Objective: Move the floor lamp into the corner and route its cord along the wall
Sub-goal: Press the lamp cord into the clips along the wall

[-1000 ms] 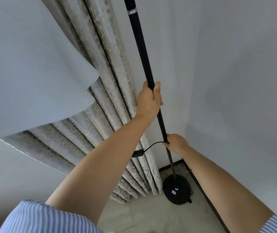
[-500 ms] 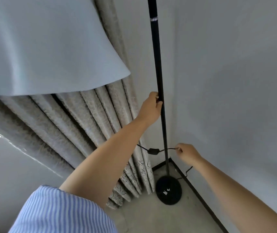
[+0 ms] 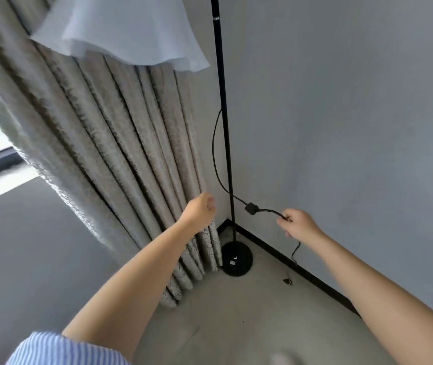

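Grey walls meet at a corner edged with a dark baseboard (image 3: 302, 267), and a patterned curtain (image 3: 120, 159) hangs along the left wall down to the pale floor (image 3: 236, 312).

The fingers (image 3: 282, 219) of the right hand (image 3: 299, 225) are closed in a pinch on the black cord (image 3: 273, 211), just past its inline switch (image 3: 252, 208). The left hand (image 3: 199, 212) is loosely curled and holds nothing; it is seen beside the curtain, left of the lamp pole (image 3: 225, 127) and clear of it.

From the pinch the cord is seen to run left through the switch, cross the pole and rise in a slack bow to meet it higher up. Below the right hand a further length drops toward the baseboard on the right wall, where it is lost to view.

The floor lamp is placed in the corner, its pole upright and its round base (image 3: 237, 260) set on the floor, just beside the curtain hem and near both walls. Its white shade (image 3: 131, 30) is seen at the upper left.

The coming move is judged to turn on the cord: its free run lies right and down from the pinch, along the right-hand baseboard, and the right hand is the nearer. Open floor is left along that wall; a small dark object (image 3: 287, 281), too small to identify, lies near the baseboard.
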A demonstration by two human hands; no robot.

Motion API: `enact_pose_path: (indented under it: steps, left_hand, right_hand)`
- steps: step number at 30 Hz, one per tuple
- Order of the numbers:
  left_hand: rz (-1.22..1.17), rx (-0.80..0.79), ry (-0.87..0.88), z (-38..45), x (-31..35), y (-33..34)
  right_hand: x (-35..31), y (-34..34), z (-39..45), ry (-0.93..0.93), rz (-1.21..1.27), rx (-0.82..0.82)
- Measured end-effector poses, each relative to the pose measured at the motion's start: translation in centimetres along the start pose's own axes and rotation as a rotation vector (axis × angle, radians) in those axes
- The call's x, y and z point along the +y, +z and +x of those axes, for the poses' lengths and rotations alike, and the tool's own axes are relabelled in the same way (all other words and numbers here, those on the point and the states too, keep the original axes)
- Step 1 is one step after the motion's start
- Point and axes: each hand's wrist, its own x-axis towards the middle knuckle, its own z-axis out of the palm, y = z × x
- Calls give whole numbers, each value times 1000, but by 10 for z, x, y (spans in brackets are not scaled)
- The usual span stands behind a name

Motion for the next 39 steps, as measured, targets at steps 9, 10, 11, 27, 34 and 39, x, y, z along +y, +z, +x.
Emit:
enact_pose_path:
  steps: [9, 10, 11, 27, 34, 39]
  left_hand:
    - [7, -47, -51, -50, -28, 15]
    - [7, -46, -62, -54, -32, 17]
    - [11, -49, -66, -57, -36, 20]
    - [349, -334, 382, 19, -102, 31]
    - [519, -326, 694, 84, -47, 93]
    - [595, -254, 787, 130, -16, 156]
  right_hand:
    - [11, 31, -64, 113, 194, -52]
    - [17, 35, -66, 129, 179, -65]
    - [24, 39, -69, 142, 166, -72]
    - [46, 132, -46, 245, -122, 181]
    - [62, 47, 0, 27, -573, 368]
    - [108, 14, 44, 4, -538, 279]
